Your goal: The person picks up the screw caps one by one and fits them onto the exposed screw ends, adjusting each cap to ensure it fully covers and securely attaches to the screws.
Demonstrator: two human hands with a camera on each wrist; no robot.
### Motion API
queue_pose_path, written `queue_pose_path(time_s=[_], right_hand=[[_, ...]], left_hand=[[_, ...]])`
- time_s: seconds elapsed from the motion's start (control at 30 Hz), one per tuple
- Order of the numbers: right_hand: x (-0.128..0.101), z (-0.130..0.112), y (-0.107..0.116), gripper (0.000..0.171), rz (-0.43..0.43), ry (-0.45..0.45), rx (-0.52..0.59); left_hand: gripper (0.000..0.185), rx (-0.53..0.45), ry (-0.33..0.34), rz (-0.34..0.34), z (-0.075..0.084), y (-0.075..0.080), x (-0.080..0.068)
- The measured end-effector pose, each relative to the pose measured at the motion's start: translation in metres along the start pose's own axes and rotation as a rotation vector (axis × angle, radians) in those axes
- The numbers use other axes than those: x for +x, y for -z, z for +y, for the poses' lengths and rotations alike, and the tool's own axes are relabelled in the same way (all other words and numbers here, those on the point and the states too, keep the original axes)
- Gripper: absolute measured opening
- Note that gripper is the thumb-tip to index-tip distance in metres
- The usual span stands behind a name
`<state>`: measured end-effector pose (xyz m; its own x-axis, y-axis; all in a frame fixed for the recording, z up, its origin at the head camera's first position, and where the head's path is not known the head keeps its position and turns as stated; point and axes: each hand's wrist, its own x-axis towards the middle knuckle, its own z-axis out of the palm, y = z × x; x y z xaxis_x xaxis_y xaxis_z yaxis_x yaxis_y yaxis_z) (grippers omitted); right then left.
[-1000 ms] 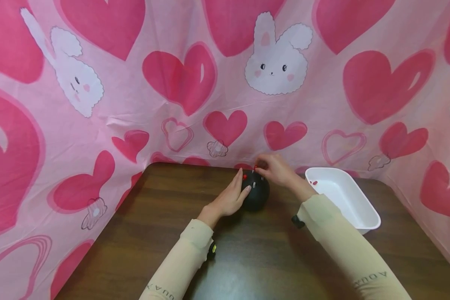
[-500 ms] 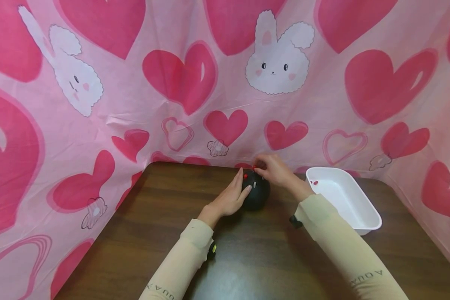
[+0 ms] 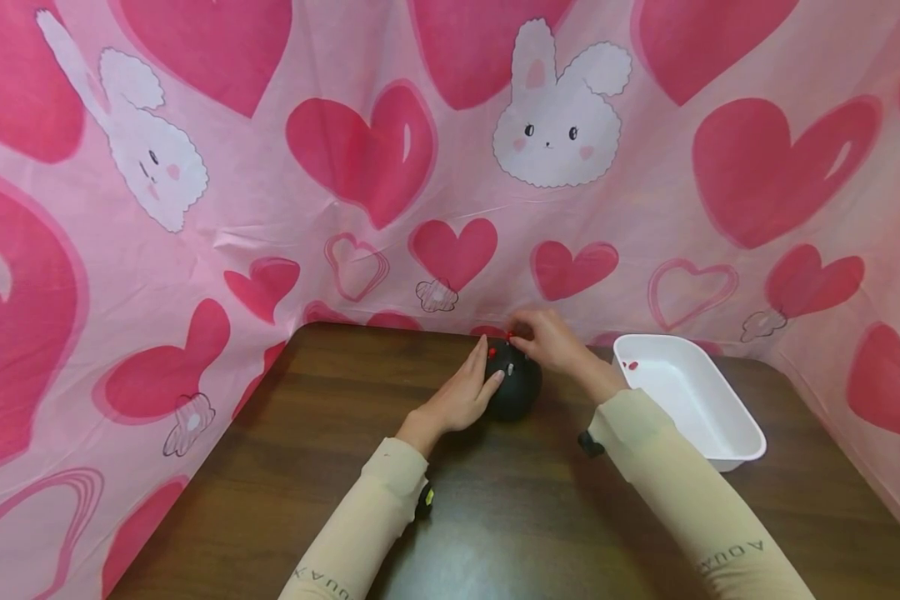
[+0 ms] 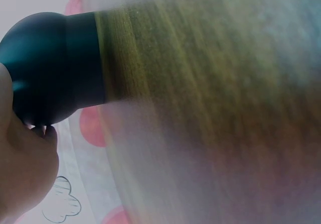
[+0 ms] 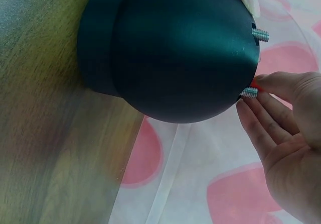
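Steadying the black ball point(image 3: 517, 398), the left hand point(image 3: 457, 396) lies along its left side, fingers nearly straight and thumb spread apart on the near side. The ball is just right of that hand, its short, broad base standing on the surface point(image 3: 330, 408). Over the top of the ball, the right hand point(image 3: 551, 340) pinches a red piece point(image 5: 257, 84) between thumb and fingertips; whether the piece sits on a bolt is unclear. One threaded bolt point(image 5: 249, 92) juts from the ball just beside those fingertips, and a second bolt point(image 5: 261, 35) stands out nearer the left hand. Close to the left hand's fingers, another red piece point(image 3: 492, 353) shows on the ball. Right of the right hand is a white tray point(image 3: 708, 408), partly behind that arm's sleeve point(image 3: 663, 450), with small red bits point(image 3: 632, 366) in its far left corner. Beyond both hands hangs a pink cloth point(image 3: 465, 187) printed with hearts and rabbits.
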<state>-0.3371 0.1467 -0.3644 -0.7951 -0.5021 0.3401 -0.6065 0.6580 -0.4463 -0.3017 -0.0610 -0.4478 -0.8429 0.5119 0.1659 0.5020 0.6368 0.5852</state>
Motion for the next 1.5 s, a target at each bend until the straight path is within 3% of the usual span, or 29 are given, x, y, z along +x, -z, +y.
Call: queue_pose_path(time_s=[0.4, 0.67, 1.13, 1.5], right_hand=[[-0.0001, 0.0022, -0.0019, 0.019, -0.001, 0.022, 0.022], [0.0003, 0.0024, -0.0016, 0.021, -0.023, -0.016, 0.028], [-0.0009, 0.0028, -0.0043, 0.015, -0.024, 0.011, 0.003], [-0.0013, 0.0036, -0.0045, 0.018, -0.049, -0.019, 0.009]], left_hand=[[0.08, 0.004, -0.005, 0.022, -0.0013, -0.0019, -0.0007], [0.079, 0.007, -0.015, 0.03, -0.0011, -0.0022, -0.0001], [0.079, 0.001, -0.017, 0.022, 0.0002, -0.0006, -0.0002], [0.079, -0.005, -0.006, 0.013, 0.0002, -0.0002, -0.0005]])
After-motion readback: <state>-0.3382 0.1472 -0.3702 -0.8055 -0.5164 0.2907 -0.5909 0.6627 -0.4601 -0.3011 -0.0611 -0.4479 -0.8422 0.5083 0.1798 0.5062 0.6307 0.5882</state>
